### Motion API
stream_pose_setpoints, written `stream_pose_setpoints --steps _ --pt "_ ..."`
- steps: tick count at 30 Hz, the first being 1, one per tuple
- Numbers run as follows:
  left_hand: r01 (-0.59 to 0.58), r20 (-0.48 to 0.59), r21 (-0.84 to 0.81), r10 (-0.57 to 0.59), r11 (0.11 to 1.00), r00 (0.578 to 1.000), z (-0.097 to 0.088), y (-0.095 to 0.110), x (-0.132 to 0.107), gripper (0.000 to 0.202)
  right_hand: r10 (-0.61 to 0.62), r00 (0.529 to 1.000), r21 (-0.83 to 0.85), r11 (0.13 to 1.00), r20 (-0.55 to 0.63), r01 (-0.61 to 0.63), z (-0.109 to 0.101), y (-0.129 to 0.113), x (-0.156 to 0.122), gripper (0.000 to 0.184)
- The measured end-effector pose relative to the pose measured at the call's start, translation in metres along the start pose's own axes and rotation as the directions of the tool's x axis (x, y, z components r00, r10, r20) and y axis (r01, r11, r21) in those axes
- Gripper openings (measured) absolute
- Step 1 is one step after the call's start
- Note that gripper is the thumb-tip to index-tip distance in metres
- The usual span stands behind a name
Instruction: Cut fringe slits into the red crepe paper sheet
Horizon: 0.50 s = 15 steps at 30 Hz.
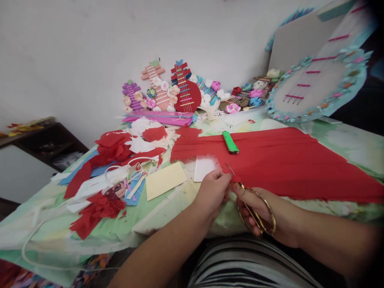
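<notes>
My right hand point(255, 208) is closed around gold-handled scissors point(255, 216), its fingers through the handle loops. The scissors' thin blade points up and left, beside the fingertips of my left hand point(212, 189). That left hand is closed in a pinch, with a bit of red material showing at its fingertips; most of what it grips is hidden. Just beyond both hands lies a wide sheet of red cloth point(282, 160), spread to the right with a ragged left edge. On the cloth rests a green lighter-like object point(230, 143). A white card point(205, 167) sits left of the blade.
Left of my hands are a pale yellow card point(166, 180), crumpled red scraps point(99, 212) and a white cord point(25, 244). Decorated paper instruments point(187, 96) lean on the wall behind. A large blue-rimmed round one point(318, 84) stands at right. A low cabinet point(27, 168) is at left.
</notes>
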<state>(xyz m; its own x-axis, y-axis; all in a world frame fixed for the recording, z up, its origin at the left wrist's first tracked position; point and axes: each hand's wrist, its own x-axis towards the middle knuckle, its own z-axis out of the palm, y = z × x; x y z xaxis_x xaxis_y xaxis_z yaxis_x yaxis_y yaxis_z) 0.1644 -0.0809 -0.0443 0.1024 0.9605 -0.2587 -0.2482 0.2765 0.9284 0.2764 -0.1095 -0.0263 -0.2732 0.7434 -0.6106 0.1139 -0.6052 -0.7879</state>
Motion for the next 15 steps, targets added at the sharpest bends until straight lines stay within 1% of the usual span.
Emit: stream_pose_setpoints --steps 3,7,12,15 --pt "0.009 0.000 -0.002 -0.009 1.000 1.000 0.000 0.001 -0.001 0.020 0.052 0.997 0.073 0.996 -0.050 -0.048 0.000 -0.004 0.000 0.048" --pt "0.014 -0.002 0.000 -0.014 1.000 1.000 0.000 0.000 0.000 0.023 0.080 0.995 0.116 0.991 -0.058 -0.072 -0.001 -0.007 0.005 0.053" --pt "0.004 0.007 -0.014 -0.004 1.000 1.000 0.000 -0.002 -0.001 0.019 0.120 0.993 0.141 0.983 0.010 -0.120 0.000 -0.013 0.010 0.062" --pt "0.007 0.016 -0.027 -0.006 1.000 1.000 0.001 -0.003 -0.002 0.017 0.081 0.996 0.126 0.989 -0.035 -0.076 0.003 -0.018 0.013 0.059"
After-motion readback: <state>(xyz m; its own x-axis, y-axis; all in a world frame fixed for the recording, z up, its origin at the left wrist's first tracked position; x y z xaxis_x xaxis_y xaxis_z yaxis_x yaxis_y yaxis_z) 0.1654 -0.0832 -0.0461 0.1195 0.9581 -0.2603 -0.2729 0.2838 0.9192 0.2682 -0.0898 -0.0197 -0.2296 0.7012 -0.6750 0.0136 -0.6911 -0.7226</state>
